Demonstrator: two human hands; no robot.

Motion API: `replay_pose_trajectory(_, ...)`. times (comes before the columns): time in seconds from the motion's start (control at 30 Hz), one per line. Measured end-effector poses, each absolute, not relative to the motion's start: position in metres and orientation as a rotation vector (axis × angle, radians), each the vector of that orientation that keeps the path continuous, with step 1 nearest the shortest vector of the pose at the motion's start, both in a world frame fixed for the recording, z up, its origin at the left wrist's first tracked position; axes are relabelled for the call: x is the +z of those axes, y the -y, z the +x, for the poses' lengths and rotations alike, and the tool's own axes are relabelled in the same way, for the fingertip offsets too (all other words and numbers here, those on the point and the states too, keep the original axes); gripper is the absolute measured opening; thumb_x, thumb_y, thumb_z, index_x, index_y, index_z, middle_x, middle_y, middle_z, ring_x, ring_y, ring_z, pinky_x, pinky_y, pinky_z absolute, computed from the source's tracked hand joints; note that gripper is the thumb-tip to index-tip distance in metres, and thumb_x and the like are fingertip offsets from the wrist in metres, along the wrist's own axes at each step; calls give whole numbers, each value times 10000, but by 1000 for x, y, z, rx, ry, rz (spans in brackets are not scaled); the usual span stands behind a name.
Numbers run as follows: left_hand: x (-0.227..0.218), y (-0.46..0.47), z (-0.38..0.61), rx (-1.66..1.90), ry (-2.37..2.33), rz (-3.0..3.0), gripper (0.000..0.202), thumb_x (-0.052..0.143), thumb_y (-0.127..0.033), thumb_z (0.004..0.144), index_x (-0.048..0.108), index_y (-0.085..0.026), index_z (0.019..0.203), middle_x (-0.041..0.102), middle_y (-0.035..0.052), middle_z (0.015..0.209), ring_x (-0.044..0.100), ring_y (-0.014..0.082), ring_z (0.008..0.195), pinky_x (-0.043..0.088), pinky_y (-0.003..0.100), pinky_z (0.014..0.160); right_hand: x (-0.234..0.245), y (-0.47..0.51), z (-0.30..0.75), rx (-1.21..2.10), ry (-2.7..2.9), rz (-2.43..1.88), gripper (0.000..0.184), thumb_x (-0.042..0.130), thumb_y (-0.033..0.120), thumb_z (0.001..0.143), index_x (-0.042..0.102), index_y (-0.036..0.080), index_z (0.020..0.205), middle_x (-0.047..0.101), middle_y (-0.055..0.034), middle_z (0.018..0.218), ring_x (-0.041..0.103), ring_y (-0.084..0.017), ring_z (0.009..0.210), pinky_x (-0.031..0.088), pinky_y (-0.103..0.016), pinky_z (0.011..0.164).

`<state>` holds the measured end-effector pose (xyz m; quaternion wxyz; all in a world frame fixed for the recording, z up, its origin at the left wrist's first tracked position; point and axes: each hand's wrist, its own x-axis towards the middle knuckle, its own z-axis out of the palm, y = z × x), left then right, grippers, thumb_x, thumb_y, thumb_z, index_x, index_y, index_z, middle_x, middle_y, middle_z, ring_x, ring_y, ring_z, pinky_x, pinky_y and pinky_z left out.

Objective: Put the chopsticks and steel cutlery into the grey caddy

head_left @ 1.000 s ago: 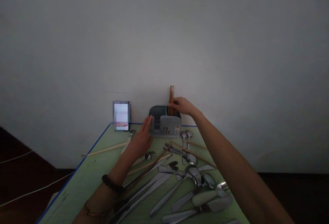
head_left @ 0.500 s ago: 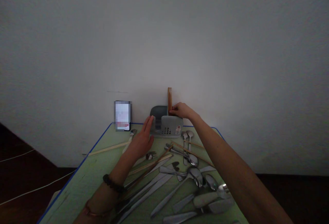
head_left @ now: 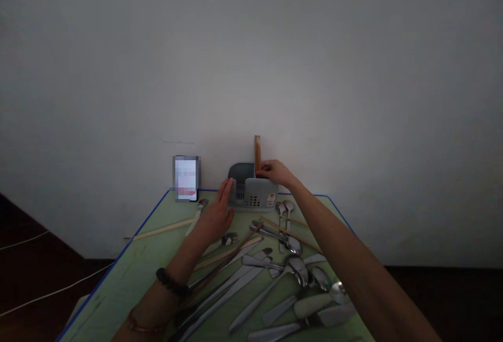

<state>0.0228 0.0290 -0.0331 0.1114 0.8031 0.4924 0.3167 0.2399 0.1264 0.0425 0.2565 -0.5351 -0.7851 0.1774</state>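
Note:
A grey cutlery holder point(head_left: 261, 189) with a perforated front and a sticker stands at the table's far edge by the wall. My right hand point(head_left: 276, 172) is closed round the lower part of a bundle of brown chopsticks point(head_left: 257, 151), which stands upright in the holder's right compartment; its fingertips are partly hidden. My left hand point(head_left: 217, 217) lies against the holder's left side with its fingers stretched out. In front of the hands, knives point(head_left: 231, 284), spoons point(head_left: 296, 271), forks point(head_left: 228, 239) and loose chopsticks point(head_left: 236, 253) are spread over the table.
A phone point(head_left: 186, 178) with a lit, blurred screen leans on the wall at the back left. The green table point(head_left: 129, 274) has a blue edge. Behind it rises a pale wall point(head_left: 251, 69). White cables point(head_left: 58, 292) run at the left.
My right hand and the chopsticks have sunk very slightly in the holder. My left hand keeps its place at the holder's side. The whole view has shifted a little.

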Motion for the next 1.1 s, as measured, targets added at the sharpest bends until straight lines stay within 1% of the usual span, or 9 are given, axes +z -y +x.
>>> replay_pose_trajectory(0.13,-33,-29,23,950,-1438,2370,806,434,-116,803,4,-203,1480,87,125,1555,333,279,1349,397,421,1036,46,-128,239,421,2089,-1485,159,610,272,796,672,138,738,684,-11,699,597,-105,646,411,-191,594)
replay_pose_trajectory(0.3,-32,-28,23,946,-1423,2348,812,436,-109,805,-4,-202,1481,70,125,1557,332,278,1349,459,371,972,47,-130,237,376,2106,-1535,196,617,289,797,685,138,692,676,-6,657,583,-99,622,388,-183,575)
replay_pose_trajectory(0.4,-32,-29,23,931,-1430,2349,817,439,-109,803,-7,-199,1481,66,128,1557,336,284,1346,471,370,955,47,-130,238,326,2126,-1578,250,627,346,787,699,148,652,653,2,598,555,-99,586,355,-193,547)
replay_pose_trajectory(0.53,-34,-30,22,920,-1443,2368,831,453,-112,794,-4,-211,1481,77,127,1556,372,275,1327,442,391,994,49,-128,242,270,2122,-1634,321,630,431,775,728,147,666,650,-16,567,549,-113,572,336,-207,528)
replay_pose_trajectory(0.6,-34,-31,22,928,-1449,2376,827,456,-115,792,9,-215,1480,95,126,1554,382,270,1322,423,398,1014,50,-126,243,269,2122,-1636,292,636,412,777,743,148,714,679,-26,619,579,-119,607,353,-200,536)
replay_pose_trajectory(0.7,-34,-31,22,933,-1452,2384,819,453,-121,795,12,-210,1480,102,129,1553,383,268,1323,411,402,1026,50,-125,242,291,2130,-1622,160,674,295,757,750,156,783,720,-23,737,630,-123,693,402,-178,587)
replay_pose_trajectory(0.77,-33,-30,22,929,-1453,2386,817,451,-123,798,8,-207,1480,101,129,1553,376,269,1327,405,403,1030,50,-125,241,309,2138,-1611,120,684,243,747,749,162,807,729,-15,784,649,-121,738,426,-167,626)
replay_pose_trajectory(0.97,-32,-29,23,900,-1476,2378,809,450,-133,804,13,-200,1482,92,122,1555,349,265,1343,399,388,1036,48,-124,240,298,2130,-1617,174,618,258,815,744,161,886,739,-23,823,661,-118,758,447,-176,680)
replay_pose_trajectory(1.1,-30,-28,23,882,-1478,2388,806,442,-137,808,1,-197,1480,85,126,1556,350,261,1343,397,390,1038,50,-123,241,269,2115,-1670,180,658,304,781,752,165,844,741,-43,811,663,-150,759,451,-205,671)
